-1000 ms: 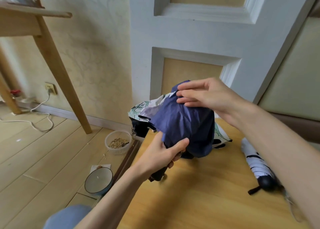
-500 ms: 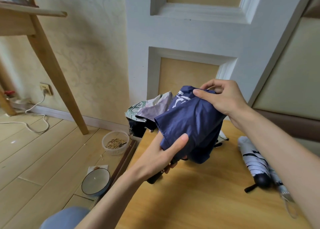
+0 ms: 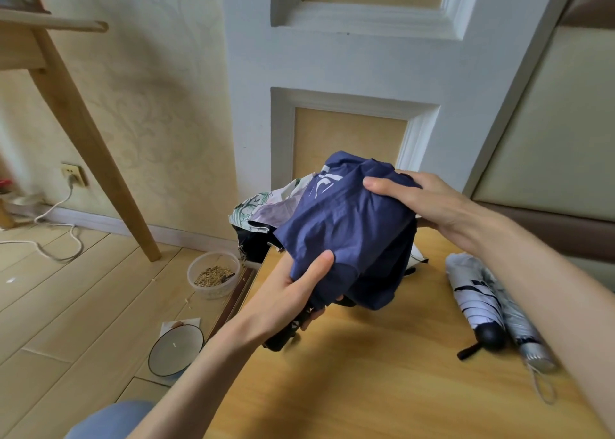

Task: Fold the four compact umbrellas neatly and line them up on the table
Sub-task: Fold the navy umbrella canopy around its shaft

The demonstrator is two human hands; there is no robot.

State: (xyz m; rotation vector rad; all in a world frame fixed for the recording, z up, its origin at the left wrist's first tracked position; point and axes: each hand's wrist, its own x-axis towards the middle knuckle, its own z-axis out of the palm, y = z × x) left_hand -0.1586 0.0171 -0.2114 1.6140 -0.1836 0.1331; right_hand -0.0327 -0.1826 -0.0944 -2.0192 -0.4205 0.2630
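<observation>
While my left hand clamps the navy umbrella at its handle end, thumb pinning loose cloth so the pleats can't spring out, my right hand curls round the far end to gather it, held just above the table — the folded white umbrella and silver umbrella lie touching at right, and a floral umbrella lies crumpled behind

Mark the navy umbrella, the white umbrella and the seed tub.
navy umbrella (image 3: 346,225), head view, middle of its cloth.
white umbrella (image 3: 472,295), head view, its rolled cloth.
seed tub (image 3: 213,293), head view, its front wall.
</observation>
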